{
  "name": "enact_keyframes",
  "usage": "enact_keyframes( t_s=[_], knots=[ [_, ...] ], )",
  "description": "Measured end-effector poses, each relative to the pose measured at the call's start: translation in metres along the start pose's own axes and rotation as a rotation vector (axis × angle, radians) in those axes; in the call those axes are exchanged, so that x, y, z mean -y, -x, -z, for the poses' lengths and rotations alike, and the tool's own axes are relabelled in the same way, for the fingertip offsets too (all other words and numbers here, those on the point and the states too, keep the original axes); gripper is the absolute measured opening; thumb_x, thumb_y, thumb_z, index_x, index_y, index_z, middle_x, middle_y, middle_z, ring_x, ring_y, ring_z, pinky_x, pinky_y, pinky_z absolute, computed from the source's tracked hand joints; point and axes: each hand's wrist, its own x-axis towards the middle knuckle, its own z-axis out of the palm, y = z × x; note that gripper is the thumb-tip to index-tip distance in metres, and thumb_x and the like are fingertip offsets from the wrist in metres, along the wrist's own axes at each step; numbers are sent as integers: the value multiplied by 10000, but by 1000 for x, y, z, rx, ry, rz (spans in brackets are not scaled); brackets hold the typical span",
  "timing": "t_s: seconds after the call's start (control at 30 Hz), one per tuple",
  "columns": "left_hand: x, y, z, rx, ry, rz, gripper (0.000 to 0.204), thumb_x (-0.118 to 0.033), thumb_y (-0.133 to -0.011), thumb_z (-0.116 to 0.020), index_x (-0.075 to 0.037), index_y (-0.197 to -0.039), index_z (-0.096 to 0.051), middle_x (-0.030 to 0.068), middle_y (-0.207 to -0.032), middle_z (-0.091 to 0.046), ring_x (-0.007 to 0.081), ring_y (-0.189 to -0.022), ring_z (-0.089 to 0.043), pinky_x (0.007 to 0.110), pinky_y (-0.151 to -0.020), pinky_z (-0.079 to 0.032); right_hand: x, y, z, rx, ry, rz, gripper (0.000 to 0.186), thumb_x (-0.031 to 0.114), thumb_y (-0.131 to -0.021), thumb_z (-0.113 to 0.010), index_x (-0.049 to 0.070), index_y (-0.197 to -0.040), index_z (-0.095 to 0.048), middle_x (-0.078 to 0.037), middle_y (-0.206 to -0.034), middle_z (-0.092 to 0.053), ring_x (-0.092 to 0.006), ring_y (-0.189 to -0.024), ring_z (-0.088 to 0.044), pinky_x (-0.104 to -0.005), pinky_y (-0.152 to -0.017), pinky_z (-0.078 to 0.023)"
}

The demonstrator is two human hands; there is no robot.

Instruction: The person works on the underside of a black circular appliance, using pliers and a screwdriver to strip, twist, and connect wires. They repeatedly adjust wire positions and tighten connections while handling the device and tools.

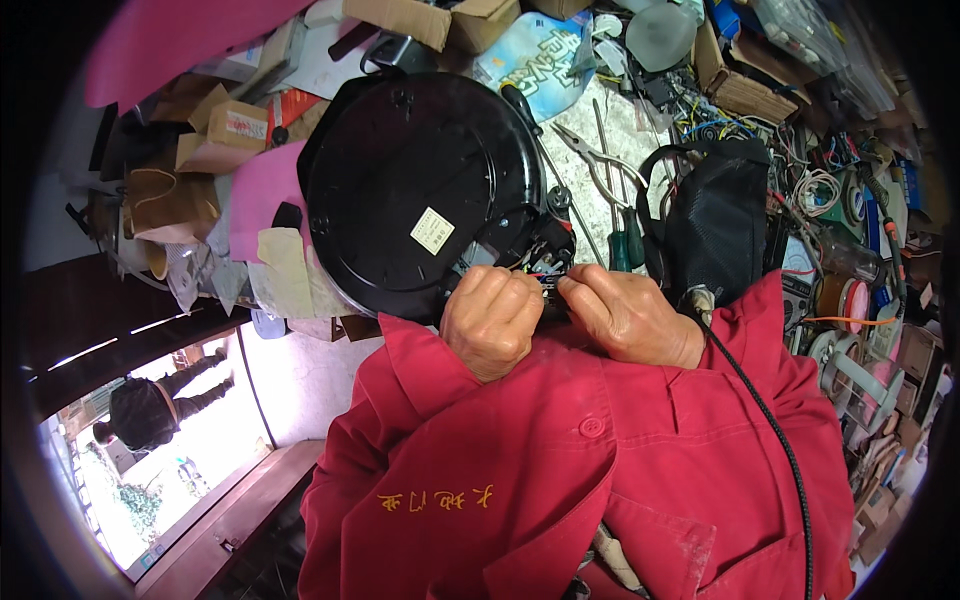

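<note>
My left hand (492, 318) is curled at the lower edge of a round black appliance (370, 190), fingers closed around something hidden among small wires and parts (550, 262). My right hand (630, 315) is pinched at the same spot, on what looks like a thin wire or connector, too small to name. The appliance lies bottom-up with a pale square label (432, 230). Just to its right are long-nose pliers (590, 155), a green-handled screwdriver (622, 243) and a black pouch (715, 215). A black cord (760, 400) runs down over my red sleeve.
Cardboard boxes (215, 140) and a pink sheet (260, 200) crowd the left of the bench (610, 115); tangled wires (815, 195), tools and spools crowd the right. A blue bag (535, 60) lies at the back. Another person (150, 410) in dark clothes is outside a bright doorway at lower left.
</note>
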Motion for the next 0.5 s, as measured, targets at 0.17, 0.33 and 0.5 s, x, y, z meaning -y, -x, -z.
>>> enact_keyframes(
  t_s=[0.17, 0.33, 0.5],
  knots=[
    [2, 0, -1, 0, 0, -38, 263, -2, -647, -685, 50, -904, -713, 102, -843, -636, 231, -739, -626, 346, -690, -499, -1, 0, 0, 54, -1, 5, 167, 50, -819, -660, 7, -964, -592, -100, -873, -524, -193, -606, -617, -337, -531, -521],
    [2, 0, 0, 28, 10, -54, 272, -5, -637, -674, 54, -900, -713, 102, -835, -634, 228, -734, -629, 343, -681, -496, -2, -2, 5, 153, -14, 20, 142, 41, -806, -657, 25, -902, -552, -104, -858, -518, -202, -602, -629, -338, -516, -522],
    [1, 1, -2, -14, -9, -28, 255, -11, -642, -680, 47, -888, -713, 96, -839, -647, 223, -741, -637, 341, -675, -491, -1, -1, 2, 64, -91, -42, 184, 29, -816, -672, -5, -976, -587, -105, -868, -530, -211, -604, -634, -345, -521, -531]
  ],
)
